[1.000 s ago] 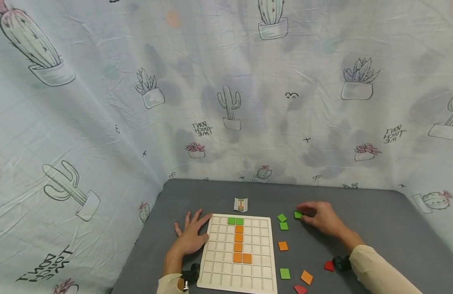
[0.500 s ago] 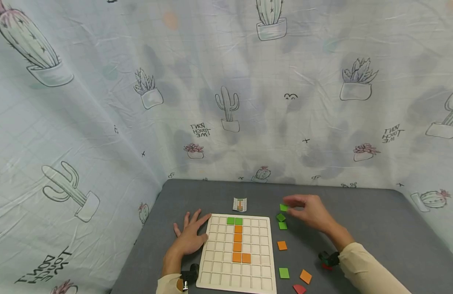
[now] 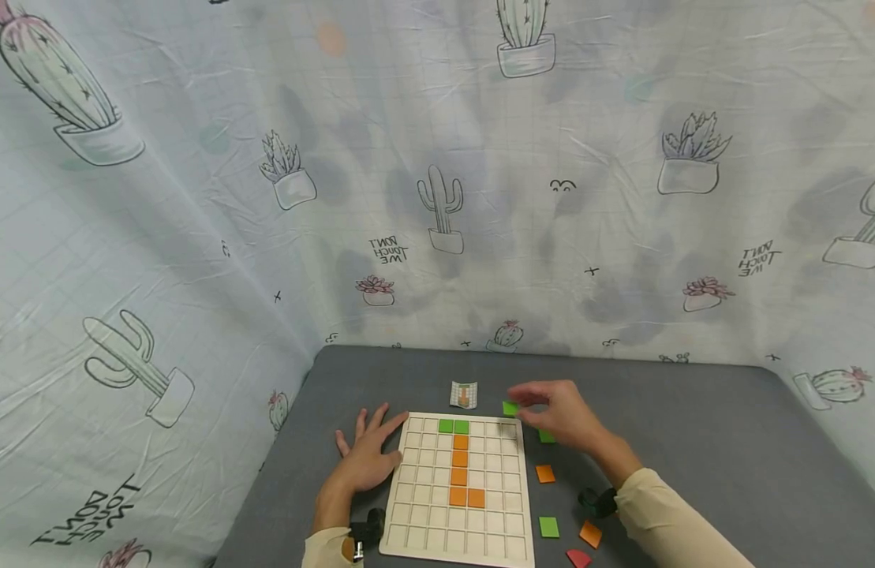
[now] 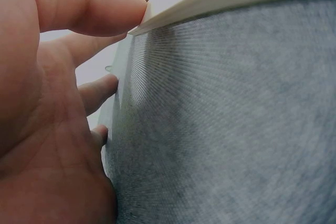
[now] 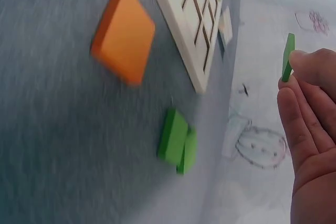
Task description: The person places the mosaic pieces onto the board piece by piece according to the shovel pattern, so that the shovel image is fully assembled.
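Observation:
A pale grid board (image 3: 418, 521) lies on the grey table, with two green tiles (image 3: 454, 426) side by side in its top row. Below them runs a column of several orange tiles (image 3: 460, 459), with one more orange tile (image 3: 476, 498) beside its bottom end. My left hand (image 3: 366, 459) rests at the board's left edge, fingers spread, thumb and index touching the rim. Between thumb and fingertips my right hand (image 3: 561, 412) pinches a green square tile (image 5: 289, 57), held above the table by the board's top right corner.
A small printed pattern card (image 3: 464, 395) lies behind the board. Right of the board are loose green tiles (image 5: 174, 137), a nearer green tile (image 3: 548, 527), orange tiles (image 3: 545, 473) and a red quarter-round piece (image 3: 578, 558). A cactus-print curtain (image 3: 437, 315) stands behind the table.
My right hand has picked the green tile off the table and carried it left, past the loose green tiles, to the board's top right corner. The left hand has stayed in place.

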`<state>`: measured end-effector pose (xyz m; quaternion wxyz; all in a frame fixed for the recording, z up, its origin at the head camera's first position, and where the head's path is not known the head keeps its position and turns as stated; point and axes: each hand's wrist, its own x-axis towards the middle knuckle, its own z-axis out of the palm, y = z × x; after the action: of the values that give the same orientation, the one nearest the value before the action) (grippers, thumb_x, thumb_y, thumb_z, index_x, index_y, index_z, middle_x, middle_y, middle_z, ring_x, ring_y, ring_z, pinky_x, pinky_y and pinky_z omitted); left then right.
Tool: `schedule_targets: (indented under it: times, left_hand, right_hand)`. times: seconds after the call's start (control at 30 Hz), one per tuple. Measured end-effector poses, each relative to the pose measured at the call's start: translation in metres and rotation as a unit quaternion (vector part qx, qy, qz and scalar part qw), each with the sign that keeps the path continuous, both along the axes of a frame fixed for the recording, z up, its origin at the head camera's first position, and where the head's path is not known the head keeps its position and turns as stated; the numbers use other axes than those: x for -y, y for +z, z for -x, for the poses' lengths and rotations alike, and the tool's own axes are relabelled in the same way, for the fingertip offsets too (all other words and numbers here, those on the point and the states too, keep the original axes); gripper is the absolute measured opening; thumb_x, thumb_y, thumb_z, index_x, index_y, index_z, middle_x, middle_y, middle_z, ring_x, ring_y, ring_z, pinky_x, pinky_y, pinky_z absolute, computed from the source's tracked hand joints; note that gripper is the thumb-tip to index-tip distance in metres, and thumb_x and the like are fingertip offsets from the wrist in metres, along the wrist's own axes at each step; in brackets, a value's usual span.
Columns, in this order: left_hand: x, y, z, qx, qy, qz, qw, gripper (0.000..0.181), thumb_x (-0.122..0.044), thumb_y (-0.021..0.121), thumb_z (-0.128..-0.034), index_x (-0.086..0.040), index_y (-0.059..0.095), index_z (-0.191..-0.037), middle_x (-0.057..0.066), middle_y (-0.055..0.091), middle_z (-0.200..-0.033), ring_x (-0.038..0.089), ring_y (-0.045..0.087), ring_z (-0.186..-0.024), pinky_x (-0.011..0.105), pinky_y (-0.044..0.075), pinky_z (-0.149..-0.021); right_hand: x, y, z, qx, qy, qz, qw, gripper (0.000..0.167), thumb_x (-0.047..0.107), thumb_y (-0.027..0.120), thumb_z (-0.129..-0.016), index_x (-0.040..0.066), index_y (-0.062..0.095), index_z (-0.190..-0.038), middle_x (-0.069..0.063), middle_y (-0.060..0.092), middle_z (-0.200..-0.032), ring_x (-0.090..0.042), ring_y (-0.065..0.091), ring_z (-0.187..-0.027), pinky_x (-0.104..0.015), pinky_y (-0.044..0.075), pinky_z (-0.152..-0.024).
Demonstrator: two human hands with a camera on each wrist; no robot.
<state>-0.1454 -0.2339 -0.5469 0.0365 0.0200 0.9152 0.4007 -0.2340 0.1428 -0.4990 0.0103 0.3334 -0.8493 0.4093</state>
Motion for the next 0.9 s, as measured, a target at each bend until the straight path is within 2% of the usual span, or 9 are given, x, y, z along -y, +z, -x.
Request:
schedule_targets:
  times: [0.3,0.57,0.9]
  left_hand:
    - [-0.002,-0.004,-0.002,-0.018,0.007,0.006,0.9998,0.070,-0.006,0.068,-0.0936,-0.020,0.057,-0.162,0.021,0.027,-0.180,0.056,-0.002,-0.168,0.084,-0.025,-0.118]
    - [-0.002,-0.005,-0.001,-0.020,0.003,0.006,0.9998,0.070,-0.006,0.067,-0.0937,-0.019,0.057,-0.162,0.021,0.027,-0.180,0.056,-0.001,-0.168,0.084,-0.025,-0.118]
    - [-0.002,-0.004,-0.002,-0.021,0.004,0.010,0.9997,0.070,-0.005,0.067,-0.0929,-0.018,0.058,-0.161,0.021,0.028,-0.180,0.057,0.000,-0.167,0.086,-0.024,-0.118]
  right_hand:
    - [0.026,-0.011,-0.001,-0.004,0.045,-0.003,0.9990,0.035,0.007,0.080,-0.099,0.004,0.077,-0.134,-0.012,0.081,-0.127,-0.027,0.079,-0.111,-0.037,0.067,-0.095]
    - [0.040,-0.020,0.000,0.016,0.045,-0.017,0.9987,0.034,0.007,0.080,-0.098,0.002,0.078,-0.132,-0.012,0.081,-0.125,-0.027,0.079,-0.109,-0.039,0.067,-0.094]
    - [0.049,-0.034,0.002,0.005,0.055,-0.036,0.9978,0.033,0.003,0.081,-0.096,0.001,0.079,-0.130,-0.014,0.081,-0.123,-0.029,0.080,-0.108,-0.040,0.068,-0.094]
